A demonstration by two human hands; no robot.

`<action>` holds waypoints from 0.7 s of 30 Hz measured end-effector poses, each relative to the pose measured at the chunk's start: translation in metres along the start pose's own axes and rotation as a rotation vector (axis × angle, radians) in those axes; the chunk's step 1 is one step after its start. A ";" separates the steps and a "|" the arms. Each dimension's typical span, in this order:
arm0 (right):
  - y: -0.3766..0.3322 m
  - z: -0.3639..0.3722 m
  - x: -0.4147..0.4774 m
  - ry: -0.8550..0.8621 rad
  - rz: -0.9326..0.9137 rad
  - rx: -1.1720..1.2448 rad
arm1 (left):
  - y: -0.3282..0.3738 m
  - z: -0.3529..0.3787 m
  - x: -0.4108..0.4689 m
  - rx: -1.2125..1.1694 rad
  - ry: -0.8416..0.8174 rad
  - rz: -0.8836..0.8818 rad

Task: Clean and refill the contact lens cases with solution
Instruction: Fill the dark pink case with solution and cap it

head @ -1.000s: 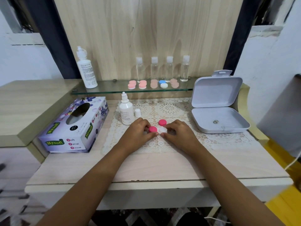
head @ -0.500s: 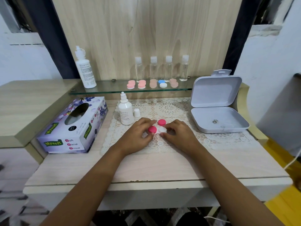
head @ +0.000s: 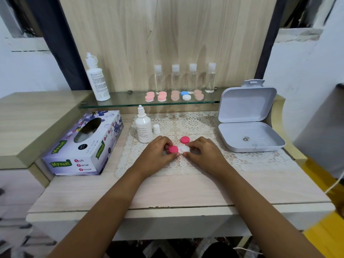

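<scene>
A white contact lens case (head: 184, 148) lies on the lace mat between my hands. My left hand (head: 158, 155) pinches the pink cap (head: 173, 149) on the case's left well. My right hand (head: 203, 154) grips the case's right side, whose well shows white. A second pink cap (head: 185, 139) lies loose just behind the case. The small solution bottle (head: 143, 127) stands uncapped to the left, its white cap (head: 156, 129) beside it.
A tissue box (head: 83, 146) sits at the left. An open white box (head: 249, 123) stands at the right. On the glass shelf (head: 130, 101) are several lens cases (head: 162, 96), several clear bottles (head: 192, 77) and a tall white bottle (head: 97, 79).
Both hands stay on the case; my left fingers have shifted slightly round the pink cap. The view has tilted a little.
</scene>
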State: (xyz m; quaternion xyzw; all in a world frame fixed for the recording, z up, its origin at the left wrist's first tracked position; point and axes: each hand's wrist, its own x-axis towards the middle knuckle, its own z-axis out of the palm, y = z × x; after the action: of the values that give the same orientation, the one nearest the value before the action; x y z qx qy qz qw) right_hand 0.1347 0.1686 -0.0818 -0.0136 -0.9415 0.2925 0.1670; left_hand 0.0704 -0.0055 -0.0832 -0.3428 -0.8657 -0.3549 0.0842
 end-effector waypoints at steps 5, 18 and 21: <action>0.000 0.000 0.000 0.000 0.007 0.013 | -0.001 0.000 -0.001 -0.013 -0.015 0.017; 0.000 -0.001 -0.001 -0.004 0.008 0.007 | -0.002 -0.002 -0.001 -0.037 -0.026 -0.001; 0.000 -0.001 0.000 -0.008 0.009 -0.005 | -0.001 -0.002 -0.002 -0.023 -0.071 0.010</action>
State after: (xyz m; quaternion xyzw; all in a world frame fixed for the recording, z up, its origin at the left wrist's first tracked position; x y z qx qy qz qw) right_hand 0.1351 0.1685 -0.0812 -0.0171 -0.9428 0.2907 0.1620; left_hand 0.0710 -0.0084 -0.0834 -0.3604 -0.8622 -0.3522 0.0513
